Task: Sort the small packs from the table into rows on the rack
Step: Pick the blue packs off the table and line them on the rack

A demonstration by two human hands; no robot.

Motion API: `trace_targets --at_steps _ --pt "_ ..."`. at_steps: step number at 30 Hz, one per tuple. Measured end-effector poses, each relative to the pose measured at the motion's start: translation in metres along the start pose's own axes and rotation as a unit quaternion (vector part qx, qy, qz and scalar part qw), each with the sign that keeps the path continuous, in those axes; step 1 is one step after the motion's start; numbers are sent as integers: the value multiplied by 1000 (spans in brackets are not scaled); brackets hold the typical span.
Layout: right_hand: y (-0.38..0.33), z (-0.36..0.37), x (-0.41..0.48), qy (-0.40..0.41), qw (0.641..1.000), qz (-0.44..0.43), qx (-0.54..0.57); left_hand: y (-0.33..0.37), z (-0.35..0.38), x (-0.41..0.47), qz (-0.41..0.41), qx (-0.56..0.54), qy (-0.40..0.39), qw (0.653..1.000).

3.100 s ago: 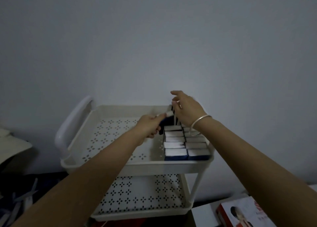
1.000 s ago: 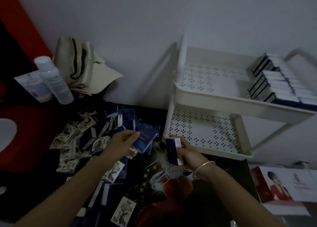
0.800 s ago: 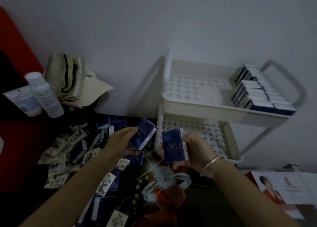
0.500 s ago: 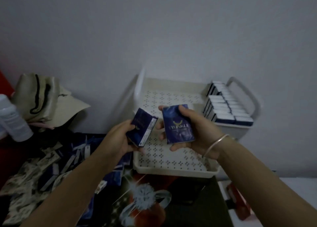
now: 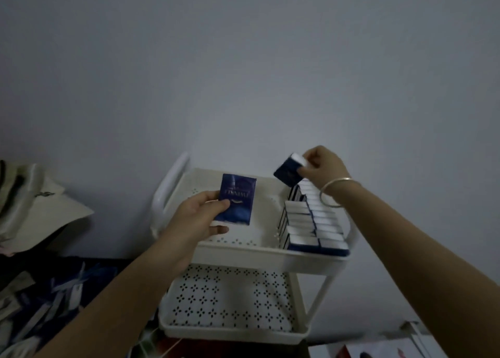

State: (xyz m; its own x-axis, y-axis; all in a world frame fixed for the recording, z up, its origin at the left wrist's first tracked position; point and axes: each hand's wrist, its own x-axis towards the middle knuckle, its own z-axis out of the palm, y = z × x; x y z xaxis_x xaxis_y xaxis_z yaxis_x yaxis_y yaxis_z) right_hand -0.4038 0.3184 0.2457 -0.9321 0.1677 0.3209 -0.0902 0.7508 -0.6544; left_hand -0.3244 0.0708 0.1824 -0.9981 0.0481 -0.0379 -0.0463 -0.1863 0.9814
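Left hand (image 5: 196, 217) gripping blue pack (image 5: 236, 200) over rack (image 5: 259, 252); right hand (image 5: 322, 165) pinching tilted pack (image 5: 287, 174) above rows (image 5: 311, 222).

Two bare forearms come up from the near edge, no sleeves showing anywhere along them. The left hand (image 5: 198, 217) wears nothing at all: no ring, no watch, no band. On the right hand (image 5: 322, 165) side there's one thin, plain silver-coloured bangle (image 5: 335, 192), hanging loose around the wrist, smooth and unmarked in this dim light.
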Motion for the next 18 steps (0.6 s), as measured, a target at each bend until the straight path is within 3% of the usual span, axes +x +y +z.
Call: trace_targets --at_steps 4,9,18 --pt "28 21 15 -52 991 -33 -119 -2 18 17 -5 5 5 1000" --pt "49 28 23 -163 945 -75 -272 -9 28 36 -11 15 10 1000" --pt "57 35 21 -187 934 -116 -282 -19 51 81 -20 62 48 997"
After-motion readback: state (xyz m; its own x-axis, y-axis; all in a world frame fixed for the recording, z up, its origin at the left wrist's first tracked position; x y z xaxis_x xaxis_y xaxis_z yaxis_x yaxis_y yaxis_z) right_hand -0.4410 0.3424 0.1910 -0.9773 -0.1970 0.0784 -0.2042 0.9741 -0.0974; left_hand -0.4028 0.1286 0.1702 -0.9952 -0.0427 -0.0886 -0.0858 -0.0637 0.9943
